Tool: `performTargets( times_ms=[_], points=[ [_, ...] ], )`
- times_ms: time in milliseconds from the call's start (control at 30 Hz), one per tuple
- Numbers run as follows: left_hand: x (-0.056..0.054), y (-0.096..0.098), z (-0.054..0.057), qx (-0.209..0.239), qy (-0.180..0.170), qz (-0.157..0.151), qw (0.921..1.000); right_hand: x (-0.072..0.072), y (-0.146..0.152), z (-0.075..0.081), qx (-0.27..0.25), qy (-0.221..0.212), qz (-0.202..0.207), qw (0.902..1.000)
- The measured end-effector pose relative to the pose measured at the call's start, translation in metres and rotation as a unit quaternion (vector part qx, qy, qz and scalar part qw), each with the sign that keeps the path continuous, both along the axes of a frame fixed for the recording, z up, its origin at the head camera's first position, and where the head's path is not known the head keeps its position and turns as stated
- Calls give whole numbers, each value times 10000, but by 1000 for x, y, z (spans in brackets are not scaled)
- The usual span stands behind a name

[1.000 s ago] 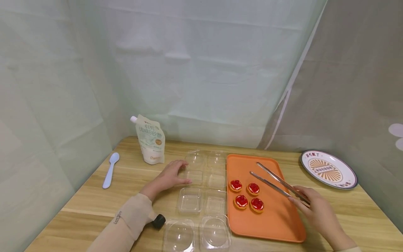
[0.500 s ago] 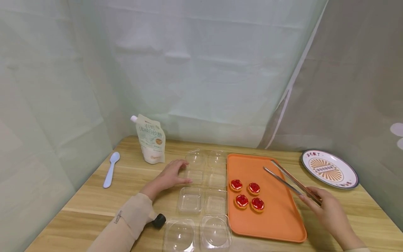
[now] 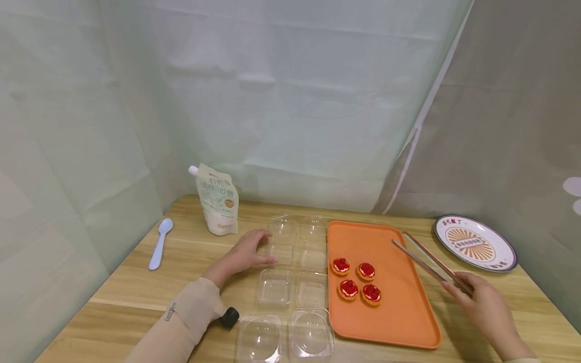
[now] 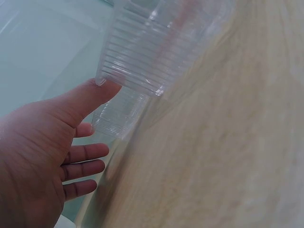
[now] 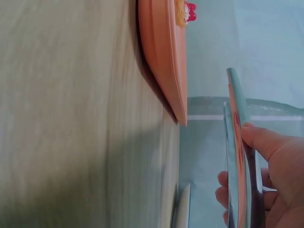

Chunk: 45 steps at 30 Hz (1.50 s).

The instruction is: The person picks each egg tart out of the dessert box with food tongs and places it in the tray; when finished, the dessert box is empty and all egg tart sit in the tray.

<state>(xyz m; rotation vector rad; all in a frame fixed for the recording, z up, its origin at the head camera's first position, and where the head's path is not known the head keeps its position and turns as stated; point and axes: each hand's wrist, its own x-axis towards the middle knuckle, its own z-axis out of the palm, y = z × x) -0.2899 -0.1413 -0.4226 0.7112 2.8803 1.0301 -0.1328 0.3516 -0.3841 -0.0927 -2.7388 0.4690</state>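
In the head view my left hand (image 3: 245,252) rests beside a clear plastic container (image 3: 281,253), fingers spread along its left side. The left wrist view shows its thumb (image 4: 97,95) against the ribbed wall of a clear container (image 4: 142,52), the other fingers extended. My right hand (image 3: 490,307) holds metal tongs (image 3: 419,261) over the right edge of the orange tray (image 3: 390,325); their two arms stand apart, nothing between the tips. In the right wrist view, the thumb presses the tongs (image 5: 237,102) from one side, fingers on the other. Several red-topped tarts (image 3: 349,289) sit on the tray.
More clear containers (image 3: 274,288) with round-domed lids (image 3: 258,339) lie left of the tray. A pouch with a white cap (image 3: 219,204) stands at the back left, near a pale blue spoon (image 3: 159,247). A patterned plate (image 3: 474,244) lies at the right, by the curtain (image 3: 499,166).
My right hand has moved right with the tongs, drawing their tips away from the tarts toward the tray's right edge. The left hand and the tarts have stayed put.
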Motion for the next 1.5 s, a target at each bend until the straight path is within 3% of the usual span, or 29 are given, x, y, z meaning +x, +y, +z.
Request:
performTargets(
  times_ms=[300, 433, 667, 933, 1133, 1333, 1500],
  points=[
    [-1, -2, 0, 92, 75, -83, 9999, 4, 12, -6, 97, 124, -111, 9998],
    [1, -2, 0, 106, 354, -134, 9992, 5, 19, -8, 108, 55, -137, 9998],
    [0, -1, 0, 26, -4, -5, 10000, 7, 28, -10, 118, -226, -219, 9994],
    [1, 0, 0, 76, -110, 14, 9999, 7, 39, -13, 140, -437, -200, 9987],
    [1, 0, 2, 33, -38, 11, 10000, 9, 44, -15, 198, -493, -270, 9982],
    [1, 0, 2, 31, 3, 17, 10000, 7, 48, -14, 211, -894, -293, 9953],
    [1, 0, 1, 28, -11, 16, 10000, 8, 49, -16, 293, -874, -259, 9954]
  ],
)
